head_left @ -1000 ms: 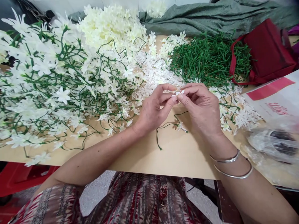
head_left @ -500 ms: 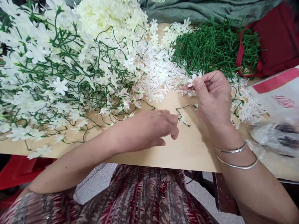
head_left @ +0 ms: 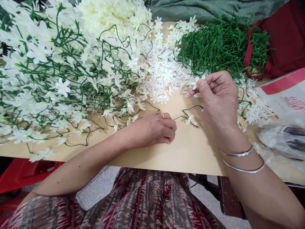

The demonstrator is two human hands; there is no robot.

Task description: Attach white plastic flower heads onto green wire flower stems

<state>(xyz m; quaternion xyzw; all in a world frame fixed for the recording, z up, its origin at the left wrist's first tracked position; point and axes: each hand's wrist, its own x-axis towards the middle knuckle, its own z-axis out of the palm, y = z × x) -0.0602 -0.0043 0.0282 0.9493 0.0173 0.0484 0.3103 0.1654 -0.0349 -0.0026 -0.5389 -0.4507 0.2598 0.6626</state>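
My right hand (head_left: 220, 100) pinches a small white artificial flower (head_left: 195, 83) between thumb and forefinger, its petals showing past the tips. My left hand (head_left: 156, 128) rests low over the table with its fingers curled in. A thin branching green plastic stem (head_left: 184, 117) runs from those fingers to the right, with a white blossom (head_left: 190, 120) on one branch. The left fingertips are hidden beneath the hand. Just behind the right hand lie loose white stamens (head_left: 164, 71) and a heap of bare green stems (head_left: 214, 47).
A large pile of white flowers on green stems (head_left: 62, 87) covers the left side. Pale yellow blossoms (head_left: 111, 16) are heaped at the back. At right are a dark red bag (head_left: 287, 41), a white and pink packet (head_left: 286, 87) and a clear plastic bag (head_left: 281, 140).
My left hand has drawn slightly left and down, and its fingers have closed in. The branching stem has turned, showing its blossom more. The right hand keeps its pinch on the flower.
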